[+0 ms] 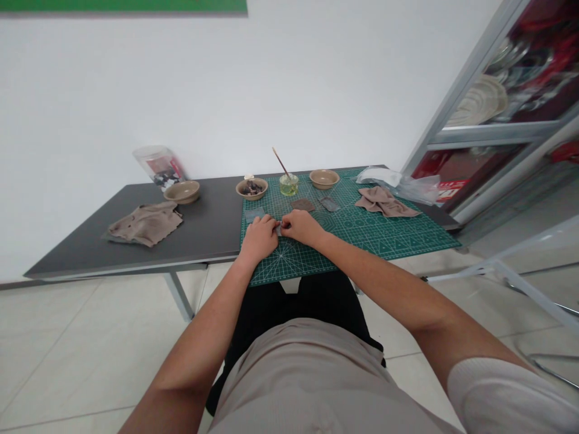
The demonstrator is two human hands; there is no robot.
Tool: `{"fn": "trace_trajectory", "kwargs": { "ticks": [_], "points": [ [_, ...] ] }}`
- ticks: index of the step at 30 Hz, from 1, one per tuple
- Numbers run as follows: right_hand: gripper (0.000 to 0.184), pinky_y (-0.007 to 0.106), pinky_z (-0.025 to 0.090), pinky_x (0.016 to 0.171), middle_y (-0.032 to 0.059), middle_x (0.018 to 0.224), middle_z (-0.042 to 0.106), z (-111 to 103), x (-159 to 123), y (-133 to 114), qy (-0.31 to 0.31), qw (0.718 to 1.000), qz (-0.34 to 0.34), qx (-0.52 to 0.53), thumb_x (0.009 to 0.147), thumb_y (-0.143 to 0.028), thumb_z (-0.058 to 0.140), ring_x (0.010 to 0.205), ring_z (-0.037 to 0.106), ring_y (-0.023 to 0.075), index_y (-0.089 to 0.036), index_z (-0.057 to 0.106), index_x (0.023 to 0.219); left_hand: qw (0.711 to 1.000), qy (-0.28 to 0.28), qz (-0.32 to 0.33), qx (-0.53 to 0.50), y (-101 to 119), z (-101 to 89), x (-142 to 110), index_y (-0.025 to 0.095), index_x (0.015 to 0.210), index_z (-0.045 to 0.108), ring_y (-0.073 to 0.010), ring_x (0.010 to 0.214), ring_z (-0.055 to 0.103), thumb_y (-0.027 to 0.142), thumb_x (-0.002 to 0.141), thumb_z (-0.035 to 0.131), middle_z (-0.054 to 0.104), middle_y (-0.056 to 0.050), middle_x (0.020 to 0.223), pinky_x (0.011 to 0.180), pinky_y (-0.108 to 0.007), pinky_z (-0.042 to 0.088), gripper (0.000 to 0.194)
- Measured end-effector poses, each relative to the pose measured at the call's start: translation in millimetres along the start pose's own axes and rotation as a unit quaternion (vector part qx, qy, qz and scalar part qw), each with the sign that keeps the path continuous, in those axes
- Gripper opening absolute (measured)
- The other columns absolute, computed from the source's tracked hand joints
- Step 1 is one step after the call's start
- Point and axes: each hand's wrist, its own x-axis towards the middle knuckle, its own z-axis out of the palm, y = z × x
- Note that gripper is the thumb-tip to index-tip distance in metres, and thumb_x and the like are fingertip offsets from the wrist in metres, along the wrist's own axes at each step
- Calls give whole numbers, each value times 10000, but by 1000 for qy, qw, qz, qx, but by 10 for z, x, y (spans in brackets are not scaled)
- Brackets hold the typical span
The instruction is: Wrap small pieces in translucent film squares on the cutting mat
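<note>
My left hand (pixel 261 235) rests on the green cutting mat (pixel 316 253), its fingers bent and pressed together. Close beside it, my right hand (pixel 303 226) is closed in a pinch. Between the fingertips is a small pale grey piece (pixel 279 231), mostly covered, too small to name. A flat grey-blue rectangle (pixel 254 214) lies just beyond my left hand. Past my right hand are a flat brown piece (pixel 303 205) and a clear-looking flat piece with a dark outline (pixel 329 204).
A glass jar (pixel 288 185) of yellowish liquid holds a thin stick (pixel 280 161). Around it stand a bowl (pixel 252 188) of dark bits and two other bowls (pixel 324 178). Brown cloths (pixel 386 202) lie at both sides. A clear plastic container (pixel 159 166) leans near the wall.
</note>
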Motion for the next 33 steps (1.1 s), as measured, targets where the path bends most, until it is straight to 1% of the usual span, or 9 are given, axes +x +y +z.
{"fn": "trace_trajectory", "kwargs": {
  "ticks": [3,6,9,12,18,23,26,30,33],
  "points": [
    [104,263,353,704,32,747,682,1,-50,-16,-11,1000,-23,14,808,-222,637,772,563,165,-177,714,753,1000,-6,-1,5,6,-12,-3,206,1026,650,-263,985,502,203,912,415,594,-85,1059,780,-395,424,261],
    [95,254,344,701,20,736,674,-25,-113,46,-15,999,-26,23,802,-227,651,773,562,158,-182,708,741,1000,-9,-7,7,7,-12,-2,207,1072,646,-259,999,498,198,911,414,593,-83,1077,800,-393,424,282],
    [101,254,335,679,23,733,665,-59,-140,137,-15,1000,-9,12,795,-249,663,750,557,156,-180,710,738,1000,-13,-7,7,6,-5,-2,208,1115,647,-262,1018,494,195,912,413,591,-86,1088,819,-398,425,310],
    [115,258,336,674,37,766,669,-77,-106,186,-11,1000,19,-6,800,-266,657,738,556,156,-178,723,767,1000,-14,-7,4,8,-4,-5,206,1145,647,-262,1033,495,199,919,410,588,-91,1088,838,-400,424,327],
    [123,263,356,711,53,787,686,-64,16,119,-9,999,27,-22,806,-257,652,792,570,174,-170,738,802,1000,-13,-10,1,23,-15,-12,202,1157,647,-254,1031,498,191,920,414,589,-88,1094,836,-389,430,333],
    [121,257,360,709,49,781,688,-64,-40,79,-13,1000,6,-11,823,-249,640,796,576,171,-172,731,803,1000,-11,-11,3,18,-15,-15,201,1165,648,-254,1021,496,191,918,406,590,-90,1088,816,-393,436,347],
    [116,253,356,696,35,756,683,-71,-118,121,-19,1000,-9,3,819,-265,650,793,585,170,-183,725,785,1000,-9,-5,3,12,-10,-19,200,1163,651,-254,1011,500,192,913,409,595,-86,1075,812,-393,436,348],
    [108,251,344,660,23,759,697,-104,-179,226,-26,1000,6,13,796,-274,671,704,585,150,-187,734,789,1000,-5,-2,8,18,-7,-24,193,1166,648,-260,1021,499,196,909,414,598,-91,1082,822,-398,436,348],
    [110,253,344,658,21,755,706,-122,-154,288,-21,1000,19,6,794,-268,667,703,591,151,-189,744,793,1000,-2,-2,11,24,-6,-25,191,1166,646,-263,1031,499,201,911,412,598,-94,1093,836,-400,434,346]
  ]
}}
